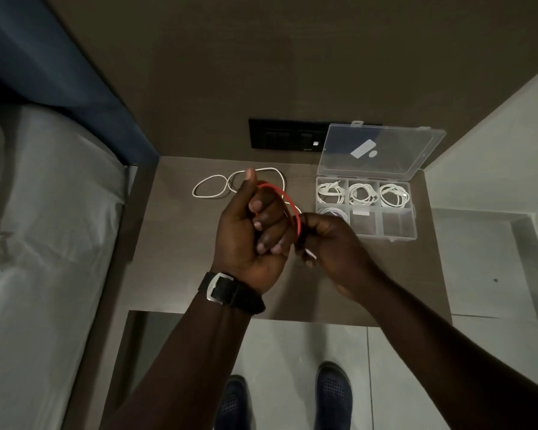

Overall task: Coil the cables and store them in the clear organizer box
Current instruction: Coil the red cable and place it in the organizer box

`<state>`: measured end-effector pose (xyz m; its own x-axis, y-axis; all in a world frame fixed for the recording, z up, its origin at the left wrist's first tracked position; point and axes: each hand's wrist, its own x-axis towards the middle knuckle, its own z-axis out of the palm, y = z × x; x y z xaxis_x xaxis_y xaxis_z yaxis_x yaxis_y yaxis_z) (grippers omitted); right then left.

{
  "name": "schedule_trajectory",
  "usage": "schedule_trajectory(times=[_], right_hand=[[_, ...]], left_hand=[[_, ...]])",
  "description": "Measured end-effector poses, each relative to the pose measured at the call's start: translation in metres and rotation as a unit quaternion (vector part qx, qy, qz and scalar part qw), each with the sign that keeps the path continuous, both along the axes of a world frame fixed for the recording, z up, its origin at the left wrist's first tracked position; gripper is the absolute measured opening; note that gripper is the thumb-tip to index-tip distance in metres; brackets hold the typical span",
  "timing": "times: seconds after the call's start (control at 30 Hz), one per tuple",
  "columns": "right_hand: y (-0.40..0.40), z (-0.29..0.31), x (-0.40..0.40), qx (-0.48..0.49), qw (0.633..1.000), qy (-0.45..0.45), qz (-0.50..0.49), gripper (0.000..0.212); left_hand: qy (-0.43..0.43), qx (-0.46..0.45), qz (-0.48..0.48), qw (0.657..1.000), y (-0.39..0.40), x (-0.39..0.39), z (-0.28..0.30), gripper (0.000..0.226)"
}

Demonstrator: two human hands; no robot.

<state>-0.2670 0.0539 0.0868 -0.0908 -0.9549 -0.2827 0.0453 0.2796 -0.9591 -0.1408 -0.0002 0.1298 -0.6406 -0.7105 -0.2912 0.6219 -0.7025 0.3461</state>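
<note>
A single head-worn wide-angle camera looks steeply down from above the person's standing position. It faces the wall-side table (174, 243), with both forearms entering from the bottom edge and the floor (286, 352) visible below. No second view exists.

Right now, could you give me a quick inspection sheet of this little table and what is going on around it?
Surface: brown table, mostly bare.
Job's things: clear organizer box, lid open; three far compartments hold coiled white cables, a fourth shows in the near-left one.
Clutter: nothing seen.
Hands: left hand and right hand both closed on the red cable.
Cables: red cable looped between the hands; loose white cable lying uncoiled on the table.
Surroundings: bed to the left, black wall panel behind, tiled floor.
</note>
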Motion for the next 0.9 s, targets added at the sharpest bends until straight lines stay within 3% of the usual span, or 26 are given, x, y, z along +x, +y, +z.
schedule_trajectory(times=[0.17, 0.33, 0.43, 0.63, 0.73, 0.8, 0.9], right_hand=[[0.014, 0.007, 0.007, 0.047, 0.997, -0.049, -0.027, 0.019], [0.023, 0.014, 0.000, 0.012, 0.989, 0.142, -0.050, 0.012], [0.025, 0.019, 0.000, -0.067, 0.979, 0.176, -0.073, 0.012], [0.020, 0.015, 0.003, -0.172, 0.958, 0.205, -0.102, 0.020], [0.016, 0.012, 0.007, -0.141, 0.966, 0.161, -0.147, 0.034], [0.017, 0.009, 0.010, -0.126, 0.965, 0.147, -0.179, 0.031], [0.023, 0.003, 0.016, -0.144, 0.950, 0.217, -0.173, 0.018]], left_hand=[[-0.048, -0.017, 0.059, 0.997, -0.004, 0.000, -0.008, 0.042], [-0.136, -0.071, 0.109, 0.982, -0.004, 0.001, -0.017, 0.034], [-0.173, -0.113, 0.095, 0.974, -0.001, -0.002, -0.017, 0.032], [-0.172, -0.130, 0.067, 0.974, 0.010, -0.013, -0.016, 0.028], [-0.154, -0.102, 0.054, 0.981, 0.017, -0.017, -0.016, 0.028], [-0.143, -0.077, 0.061, 0.985, 0.020, -0.019, -0.017, 0.027], [-0.144, -0.042, 0.084, 0.985, 0.023, -0.023, -0.020, 0.024]])
